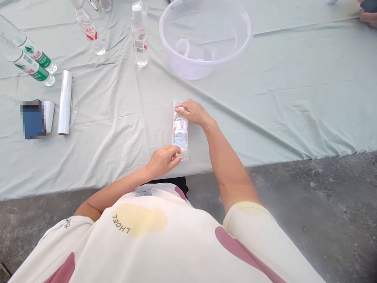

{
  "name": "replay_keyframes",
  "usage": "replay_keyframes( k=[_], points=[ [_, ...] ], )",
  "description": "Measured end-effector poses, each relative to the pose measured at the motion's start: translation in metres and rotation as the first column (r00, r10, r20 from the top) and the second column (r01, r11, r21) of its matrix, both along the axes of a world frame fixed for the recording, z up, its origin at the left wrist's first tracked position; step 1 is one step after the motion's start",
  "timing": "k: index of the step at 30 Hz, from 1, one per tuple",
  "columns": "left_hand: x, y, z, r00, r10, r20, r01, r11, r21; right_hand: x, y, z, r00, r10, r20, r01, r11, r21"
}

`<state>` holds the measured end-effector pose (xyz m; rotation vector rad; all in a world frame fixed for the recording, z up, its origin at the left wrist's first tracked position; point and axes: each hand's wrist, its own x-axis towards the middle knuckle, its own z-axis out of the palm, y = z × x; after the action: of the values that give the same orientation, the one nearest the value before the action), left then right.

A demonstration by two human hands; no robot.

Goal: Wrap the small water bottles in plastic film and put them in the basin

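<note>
A small clear water bottle [180,133] with a red and white label lies on the pale green cloth [265,102], cap pointing away from me, with thin clear film around it. My right hand [193,113] is closed over its cap end. My left hand [163,159] pinches the bottle's near, bottom end. Both hands hold the same bottle near the table's front edge.
A clear plastic basin [205,37] stands at the back. Two red-labelled bottles [139,37] stand behind, two green-labelled bottles [35,65] lie at far left. A roll of clear film [65,102] and a blurred blue item [33,119] lie left. Another person's hand [368,15] shows top right.
</note>
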<state>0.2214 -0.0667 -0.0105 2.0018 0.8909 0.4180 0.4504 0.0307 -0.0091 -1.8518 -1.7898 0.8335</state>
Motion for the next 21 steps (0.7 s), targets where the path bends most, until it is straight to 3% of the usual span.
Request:
replay_keyframes(
  k=[2, 5, 7, 9, 11, 13, 17, 19, 21],
  points=[
    [0.005, 0.001, -0.001, 0.996, -0.07, -0.055, 0.066, 0.995, -0.075, -0.004, -0.001, 0.0, 0.996, -0.069, 0.061, 0.073, 0.995, -0.063],
    [0.005, 0.004, -0.001, 0.994, -0.065, -0.093, 0.048, 0.984, -0.171, -0.01, -0.005, 0.005, 0.979, -0.176, 0.1, 0.189, 0.971, -0.144],
    [0.001, 0.005, 0.0, 0.996, -0.039, -0.085, 0.015, 0.963, -0.268, -0.016, -0.01, 0.01, 0.966, -0.255, 0.037, 0.257, 0.952, -0.168],
    [-0.005, 0.005, -0.001, 0.998, -0.022, -0.057, -0.006, 0.898, -0.441, -0.023, -0.016, 0.014, 0.931, -0.338, -0.14, 0.308, 0.931, -0.197],
    [-0.012, 0.003, -0.002, 1.0, 0.021, 0.002, -0.015, 0.752, -0.659, -0.031, -0.022, 0.017, 0.85, -0.37, -0.375, 0.305, 0.926, -0.223],
    [-0.018, 0.004, -0.004, 0.989, 0.124, 0.084, 0.003, 0.54, -0.842, -0.038, -0.028, 0.022, 0.749, -0.339, -0.57, 0.277, 0.941, -0.196],
    [-0.024, 0.017, 0.001, 0.884, 0.447, 0.139, 0.102, 0.105, -0.989, -0.053, -0.034, 0.043, 0.639, -0.189, -0.746, 0.301, 0.953, 0.017],
    [-0.026, 0.028, 0.008, 0.827, 0.543, 0.145, 0.192, -0.03, -0.981, -0.064, -0.036, 0.056, 0.636, -0.069, -0.768, 0.269, 0.953, 0.138],
    [-0.027, 0.039, 0.013, 0.779, 0.609, 0.145, 0.243, -0.081, -0.967, -0.078, -0.038, 0.066, 0.658, 0.067, -0.75, 0.205, 0.943, 0.263]
  ],
)
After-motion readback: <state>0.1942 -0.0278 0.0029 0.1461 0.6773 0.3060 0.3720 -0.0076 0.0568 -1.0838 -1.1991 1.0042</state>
